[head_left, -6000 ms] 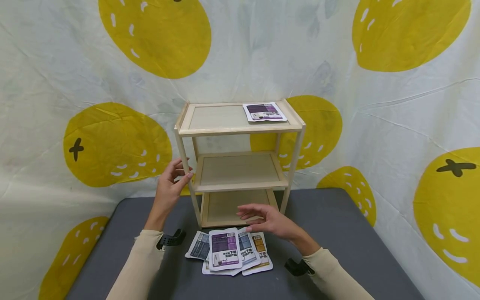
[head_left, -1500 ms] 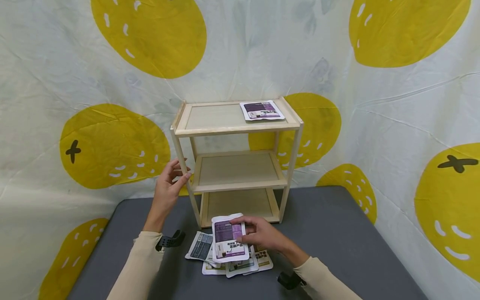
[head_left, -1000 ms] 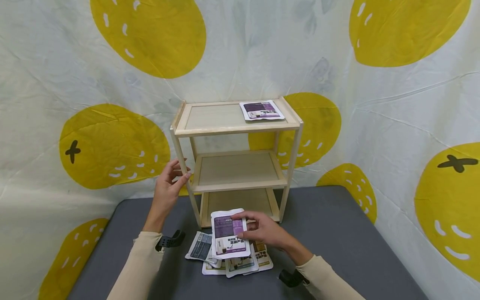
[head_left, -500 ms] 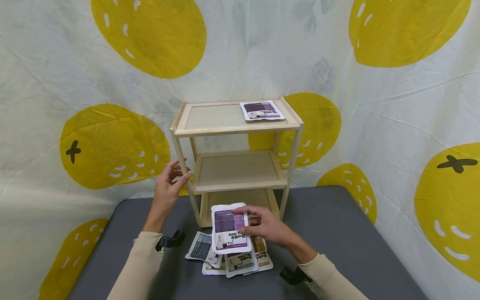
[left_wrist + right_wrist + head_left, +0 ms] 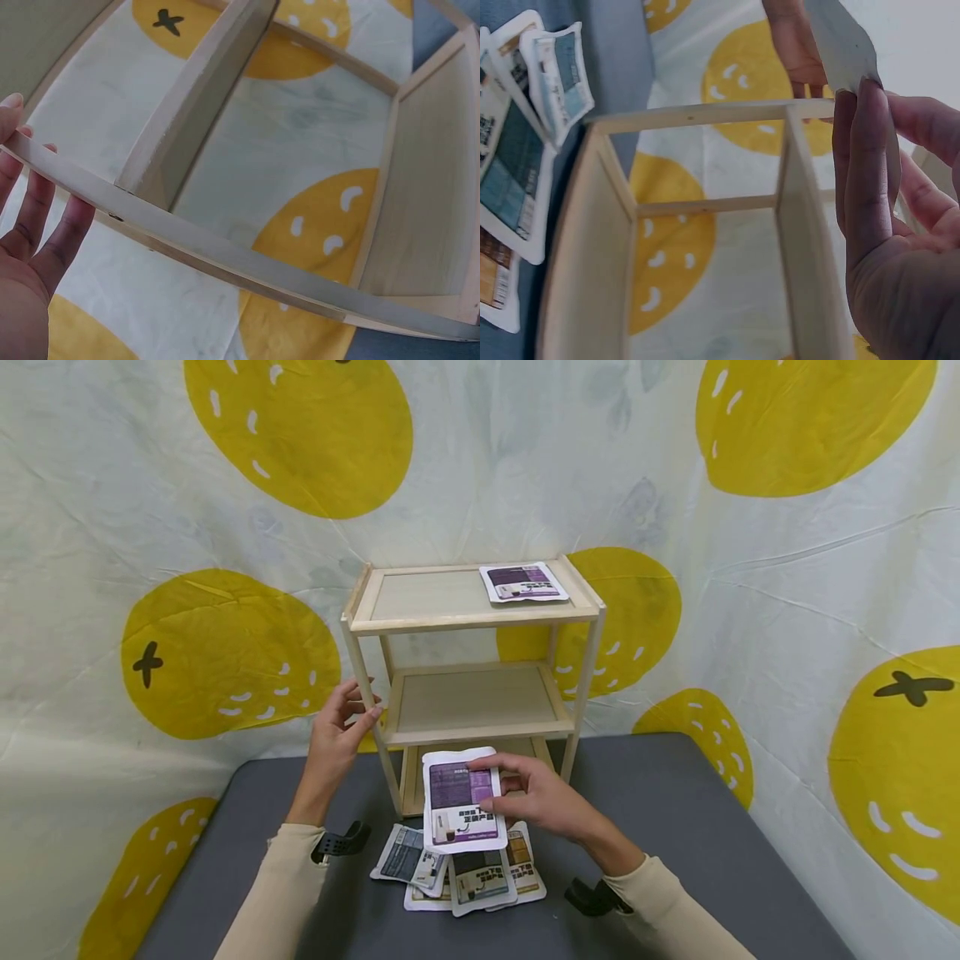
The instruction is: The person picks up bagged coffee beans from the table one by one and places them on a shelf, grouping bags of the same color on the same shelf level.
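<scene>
My left hand (image 5: 337,739) grips the left front post (image 5: 357,662) of a small three-tier wooden shelf (image 5: 480,702). In the left wrist view its thumb and fingers lie on either side of that post. My right hand (image 5: 538,792) pinches a white-edged purple pouch (image 5: 459,802) by its right side, in front of the lowest tier. The right wrist view shows this pouch (image 5: 847,45) edge-on between thumb and fingers. Below it on the table lie several flat pouches, among them a blue-grey pouch (image 5: 403,853), a dark teal pouch (image 5: 483,883) and an orange-brown pouch (image 5: 525,864).
Another purple pouch (image 5: 522,582) lies on the right of the shelf's top tier. The shelf stands on a dark grey table (image 5: 660,852), close to a hanging cloth (image 5: 465,460) printed with yellow fruit.
Six seconds ago the purple pouch lay on the pile with my right hand empty above it. Now it is lifted off, rising toward the shelf. My left hand stays on the post.
</scene>
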A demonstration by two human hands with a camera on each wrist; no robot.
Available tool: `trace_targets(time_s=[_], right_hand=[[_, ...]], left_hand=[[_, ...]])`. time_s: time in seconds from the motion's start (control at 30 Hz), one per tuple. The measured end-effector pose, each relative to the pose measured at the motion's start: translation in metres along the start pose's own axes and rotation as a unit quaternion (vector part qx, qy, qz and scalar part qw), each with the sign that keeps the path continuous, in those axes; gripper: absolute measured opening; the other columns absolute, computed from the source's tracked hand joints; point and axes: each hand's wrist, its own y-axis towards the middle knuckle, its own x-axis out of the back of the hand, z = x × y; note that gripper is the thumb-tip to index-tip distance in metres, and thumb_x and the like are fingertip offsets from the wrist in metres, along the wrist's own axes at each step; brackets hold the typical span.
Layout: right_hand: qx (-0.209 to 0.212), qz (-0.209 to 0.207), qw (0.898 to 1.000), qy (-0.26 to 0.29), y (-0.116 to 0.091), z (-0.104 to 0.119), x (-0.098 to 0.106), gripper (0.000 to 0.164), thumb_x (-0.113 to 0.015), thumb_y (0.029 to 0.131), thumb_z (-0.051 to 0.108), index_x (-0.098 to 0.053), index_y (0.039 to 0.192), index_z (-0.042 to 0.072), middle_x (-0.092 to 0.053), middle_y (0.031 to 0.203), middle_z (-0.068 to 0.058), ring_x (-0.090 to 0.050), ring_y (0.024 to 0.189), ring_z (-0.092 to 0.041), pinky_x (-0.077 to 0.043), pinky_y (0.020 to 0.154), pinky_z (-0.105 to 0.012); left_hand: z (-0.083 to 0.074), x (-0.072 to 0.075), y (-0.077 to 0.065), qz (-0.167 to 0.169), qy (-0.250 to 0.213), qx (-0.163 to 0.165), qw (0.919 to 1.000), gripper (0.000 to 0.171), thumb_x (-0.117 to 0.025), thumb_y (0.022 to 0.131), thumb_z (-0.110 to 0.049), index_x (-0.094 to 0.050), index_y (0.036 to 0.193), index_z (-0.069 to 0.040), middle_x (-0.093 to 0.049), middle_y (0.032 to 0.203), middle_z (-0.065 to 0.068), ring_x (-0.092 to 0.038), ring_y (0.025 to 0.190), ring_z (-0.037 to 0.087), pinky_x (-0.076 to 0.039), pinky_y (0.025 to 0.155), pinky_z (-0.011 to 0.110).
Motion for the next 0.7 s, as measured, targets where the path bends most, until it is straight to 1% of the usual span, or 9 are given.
trace_targets(time_s=[0.1,0.17,0.33,0.4,0.47,0.7], right_hand=[[0.006,0.001,1.000,-0.004,0.001,0.010,0.002,0.053,-0.073,0.094,0.008,-0.056,0.144,0.014,-0.065,0.119,-0.018,-0.069,0.095,-0.027,-0.062,0.068,-0.045],[0.010,0.000,1.000,-0.007,0.002,0.016,0.003,0.052,-0.073,0.094,0.010,-0.057,0.143,0.015,-0.066,0.118,-0.017,-0.069,0.093,-0.026,-0.062,0.067,-0.043],[0.024,-0.002,0.999,-0.023,0.003,0.030,0.007,0.051,-0.073,0.094,0.011,-0.058,0.142,0.018,-0.066,0.116,-0.015,-0.066,0.086,-0.026,-0.060,0.062,-0.047],[0.029,-0.003,0.999,-0.028,0.003,0.035,0.009,0.051,-0.073,0.095,0.010,-0.058,0.142,0.018,-0.065,0.118,-0.015,-0.067,0.087,-0.027,-0.060,0.063,-0.049],[0.031,-0.004,0.999,-0.035,0.004,0.039,0.011,0.051,-0.073,0.095,0.010,-0.057,0.143,0.018,-0.063,0.122,-0.014,-0.067,0.090,-0.028,-0.061,0.063,-0.048],[0.042,-0.019,0.998,-0.048,0.007,0.056,0.019,0.052,-0.073,0.094,0.009,-0.057,0.143,0.017,-0.060,0.123,-0.017,-0.068,0.094,-0.033,-0.061,0.066,-0.049]], left_hand=[[-0.001,0.000,0.000,0.001,0.002,0.002,1.0000,0.047,-0.065,0.096,0.003,-0.052,0.141,0.002,-0.061,0.114,0.024,-0.062,0.095,0.017,-0.057,0.080,0.021],[-0.001,0.000,0.000,0.001,0.002,0.004,1.0000,0.046,-0.065,0.096,0.003,-0.052,0.141,0.002,-0.061,0.114,0.025,-0.062,0.095,0.018,-0.057,0.080,0.022],[-0.001,0.000,0.000,0.000,0.004,0.006,1.0000,0.046,-0.065,0.096,0.003,-0.053,0.140,-0.001,-0.060,0.115,0.027,-0.063,0.095,0.019,-0.057,0.080,0.021],[-0.001,0.000,0.000,-0.001,0.004,0.006,1.0000,0.046,-0.065,0.096,0.003,-0.054,0.140,-0.002,-0.060,0.115,0.028,-0.063,0.095,0.020,-0.056,0.080,0.020],[-0.001,0.000,-0.001,-0.001,0.004,0.005,1.0000,0.046,-0.065,0.096,0.004,-0.054,0.140,-0.002,-0.060,0.115,0.028,-0.063,0.096,0.019,-0.056,0.080,0.020],[-0.003,0.001,0.000,0.001,0.007,0.005,1.0000,0.046,-0.065,0.096,0.004,-0.054,0.140,-0.001,-0.061,0.115,0.026,-0.063,0.096,0.015,-0.056,0.080,0.019]])
